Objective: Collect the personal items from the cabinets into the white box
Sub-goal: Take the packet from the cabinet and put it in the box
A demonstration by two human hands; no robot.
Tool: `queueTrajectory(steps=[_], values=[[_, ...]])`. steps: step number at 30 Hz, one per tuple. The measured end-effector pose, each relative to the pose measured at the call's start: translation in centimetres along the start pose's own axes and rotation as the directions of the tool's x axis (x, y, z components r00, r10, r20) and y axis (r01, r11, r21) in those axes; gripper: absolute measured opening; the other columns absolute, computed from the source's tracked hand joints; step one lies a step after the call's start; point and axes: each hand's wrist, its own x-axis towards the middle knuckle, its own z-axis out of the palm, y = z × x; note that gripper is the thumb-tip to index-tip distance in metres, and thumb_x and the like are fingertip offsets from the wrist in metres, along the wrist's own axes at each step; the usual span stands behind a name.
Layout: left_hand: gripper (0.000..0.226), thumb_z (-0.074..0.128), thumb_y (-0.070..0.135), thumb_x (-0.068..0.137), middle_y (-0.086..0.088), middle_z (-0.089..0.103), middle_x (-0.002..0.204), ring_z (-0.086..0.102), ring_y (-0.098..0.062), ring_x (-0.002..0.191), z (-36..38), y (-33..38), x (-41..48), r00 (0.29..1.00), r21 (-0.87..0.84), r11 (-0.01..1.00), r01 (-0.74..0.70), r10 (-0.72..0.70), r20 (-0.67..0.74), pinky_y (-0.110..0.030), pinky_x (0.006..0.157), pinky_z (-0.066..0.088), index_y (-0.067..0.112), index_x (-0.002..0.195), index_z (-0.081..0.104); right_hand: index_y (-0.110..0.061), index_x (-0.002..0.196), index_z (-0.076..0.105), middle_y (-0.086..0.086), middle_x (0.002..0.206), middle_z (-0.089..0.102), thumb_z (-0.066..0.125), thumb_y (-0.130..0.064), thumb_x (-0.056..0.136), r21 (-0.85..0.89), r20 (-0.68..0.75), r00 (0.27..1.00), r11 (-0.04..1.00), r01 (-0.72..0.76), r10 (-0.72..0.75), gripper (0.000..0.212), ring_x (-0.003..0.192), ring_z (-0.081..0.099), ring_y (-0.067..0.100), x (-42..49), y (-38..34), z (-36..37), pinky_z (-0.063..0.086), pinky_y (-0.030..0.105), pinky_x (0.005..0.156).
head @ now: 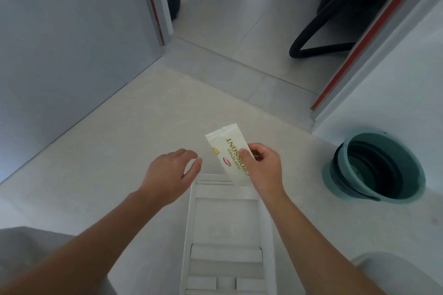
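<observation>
croissant pack going into the box

right hand (pixel 260 163) pinches the croissant packet (pixel 230 155) by its side edge, tilted w/ lower end over the far end of the white box (pixel 189 218) on the floor, prob. so it slides in. left hand (pixel 171 170) hovers beside, fingers loosely curled, holding nothing, likely ready to steady it. teal bucket (pixel 412 175) well apart to the right.
</observation>
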Motion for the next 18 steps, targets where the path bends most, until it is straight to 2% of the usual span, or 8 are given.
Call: queueTrajectory(steps=[4,8,10,12,15,18], values=[[0.039,0.033,0.053,0.098,0.013,0.066,0.105,0.064,-0.011,0.089,3.4,-2.1,-3.1,0.983,-0.027,0.991,0.132,-0.127,0.135,-0.031,0.076,0.049,0.033,0.111,0.063,-0.024,0.078,0.075,-0.011,0.077,0.078,0.07,-0.014,0.09,-0.026,-0.02,0.981,0.981,-0.193,0.192,0.016,0.071,0.075,0.009,-3.0,6.8,2.6,0.06,0.034,0.065],[0.04,0.032,0.054,0.098,0.013,0.067,0.102,0.064,-0.01,0.086,5.5,-3.2,-5.6,0.976,-0.034,0.99,0.136,-0.128,0.175,-0.03,0.073,0.049,0.032,0.11,0.063,-0.026,0.075,0.074,-0.01,0.074,0.077,0.072,-0.015,0.088,-0.151,0.054,0.957,0.949,-0.275,0.286,0.017,0.072,0.076,0.014,-4.5,11.0,4.1,0.061,0.035,0.059],[0.039,0.034,0.053,0.098,0.012,0.068,0.102,0.064,-0.011,0.085,6.0,-3.5,-6.1,0.977,-0.047,0.99,0.132,-0.122,0.176,-0.031,0.073,0.049,0.031,0.11,0.064,-0.028,0.073,0.072,-0.011,0.073,0.076,0.074,-0.016,0.087,-0.26,0.077,0.942,0.919,-0.297,0.326,0.019,0.072,0.076,0.014,-4.2,12.3,3.9,0.063,0.039,0.065],[0.039,0.034,0.052,0.099,0.011,0.068,0.103,0.065,-0.013,0.086,6.3,-3.7,-6.4,0.975,-0.056,0.99,0.133,-0.121,0.184,-0.033,0.074,0.051,0.03,0.11,0.064,-0.028,0.076,0.072,-0.01,0.079,0.076,0.074,-0.018,0.088,-0.336,0.084,0.924,0.884,-0.326,0.373,0.016,0.075,0.075,0.014,-3.6,13.6,3.4,0.064,0.041,0.073],[0.038,0.035,0.051,0.099,0.01,0.068,0.104,0.065,-0.016,0.088,6.5,-4.0,-6.4,0.976,-0.057,0.991,0.119,-0.106,0.189,-0.034,0.076,0.051,0.029,0.112,0.063,-0.024,0.089,0.076,-0.001,0.093,0.078,0.074,-0.017,0.089,-0.344,0.085,0.882,0.845,-0.41,0.463,0.007,0.083,0.075,0.019,-3.2,15.2,3.0,0.062,0.041,0.08],[0.038,0.035,0.05,0.099,0.009,0.068,0.106,0.065,-0.016,0.09,6.7,-4.1,-5.9,0.979,-0.068,0.991,0.111,-0.098,0.178,-0.033,0.077,0.05,0.028,0.113,0.063,-0.016,0.096,0.076,0.004,0.095,0.078,0.074,-0.014,0.09,-0.315,0.078,0.838,0.811,-0.492,0.539,0.006,0.083,0.075,0.021,-3.5,16.7,3.7,0.061,0.035,0.076]])
